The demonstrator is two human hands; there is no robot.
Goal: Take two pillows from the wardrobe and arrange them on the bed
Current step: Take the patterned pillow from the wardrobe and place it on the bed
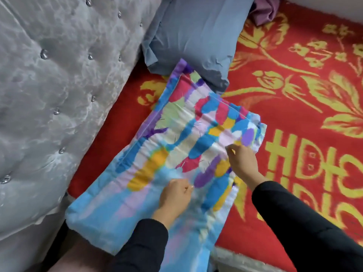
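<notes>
Multicoloured pillow (176,150) flat on red bedspread (294,95), long axis diagonal, lower-left to upper-right, beside tufted grey headboard (49,85); far end touches grey pillow (192,36); left hand (174,197) curled, pinching its cover; right hand (243,161) pinching fabric near right edge.

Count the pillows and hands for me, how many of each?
Pillows: 2, the colourful pillow and the grey-blue pillow
Hands: 2, the left hand and the right hand
Total: 4
</notes>
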